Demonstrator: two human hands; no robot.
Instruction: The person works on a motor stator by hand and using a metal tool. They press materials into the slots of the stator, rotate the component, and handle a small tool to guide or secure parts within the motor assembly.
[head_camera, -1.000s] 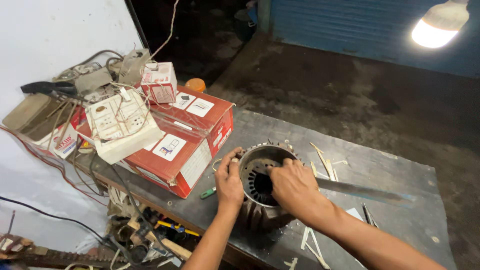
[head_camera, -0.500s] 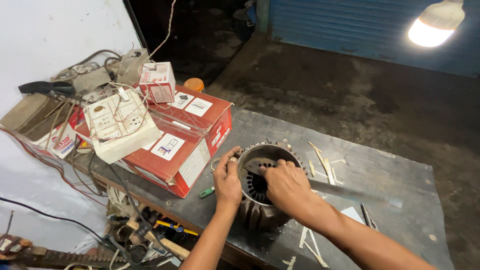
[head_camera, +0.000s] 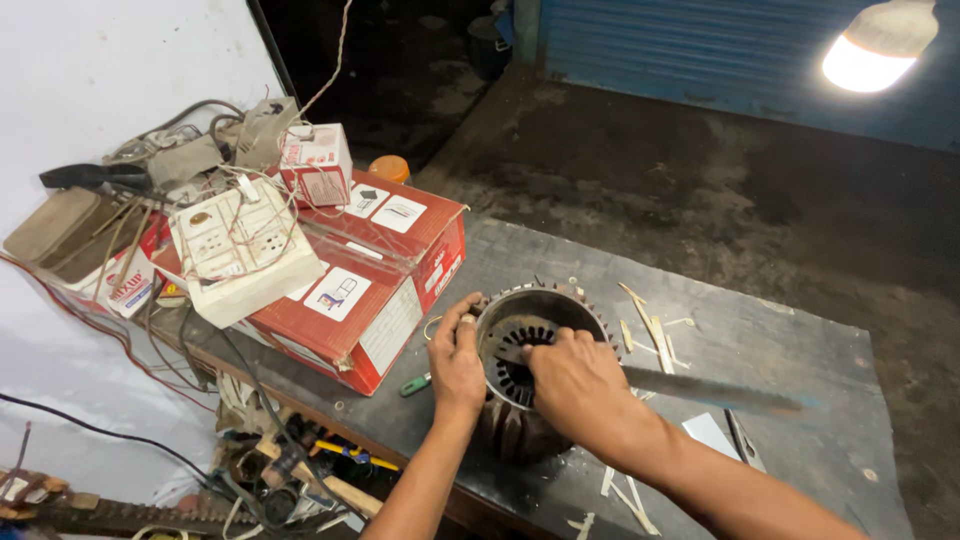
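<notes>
A round slotted metal motor stator (head_camera: 530, 330) stands upright on a dark worktable (head_camera: 770, 340). My left hand (head_camera: 455, 360) clasps its left rim and steadies it. My right hand (head_camera: 575, 385) grips a long flat hacksaw blade (head_camera: 715, 392). The blade's tip reaches down into the stator's bore, while the rest sticks out to the right over the table.
A red cardboard box (head_camera: 385, 275) lies left of the stator, with a white switchboard (head_camera: 245, 245), wires and small boxes on it. Thin pale strips (head_camera: 650, 325) litter the table. A green-handled tool (head_camera: 413, 384) lies by the box. A lit bulb (head_camera: 875, 50) hangs top right.
My right hand has worked the blade back and forth in the stator; the blade now sticks out further right. My left hand stays on the rim.
</notes>
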